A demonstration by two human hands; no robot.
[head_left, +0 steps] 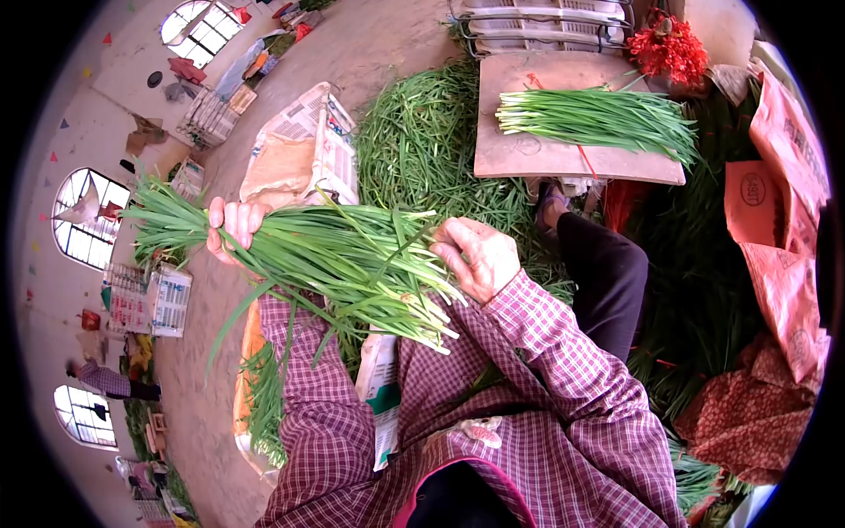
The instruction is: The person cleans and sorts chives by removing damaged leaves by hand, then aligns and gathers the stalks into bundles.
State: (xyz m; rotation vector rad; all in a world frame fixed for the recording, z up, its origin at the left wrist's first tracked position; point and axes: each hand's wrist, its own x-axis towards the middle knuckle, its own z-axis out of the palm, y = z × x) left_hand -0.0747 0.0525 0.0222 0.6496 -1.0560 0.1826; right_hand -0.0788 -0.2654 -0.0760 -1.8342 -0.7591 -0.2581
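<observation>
My left hand (236,227) is wrapped round a big loose bunch of garlic chives (343,255) near its leafy end. The pale stem ends fan out to the right, and some stems and leaves stick out of line. At those stem ends my right hand (480,257) is closed, thumb and fingertips pinched on the edge of the bunch; exactly which stems it grips is partly hidden. Beyond it, a neat bundle of chives (594,121) lies on a board (563,165), with red ties (585,158) by it.
A heap of loose chives (422,123) covers the floor ahead. A white crate (330,150) stands left of it. Red ties in a bunch (669,48) hang behind the board. Pink sacks (775,220) lie at right. Far left, a person (110,380) is near more crates (167,299).
</observation>
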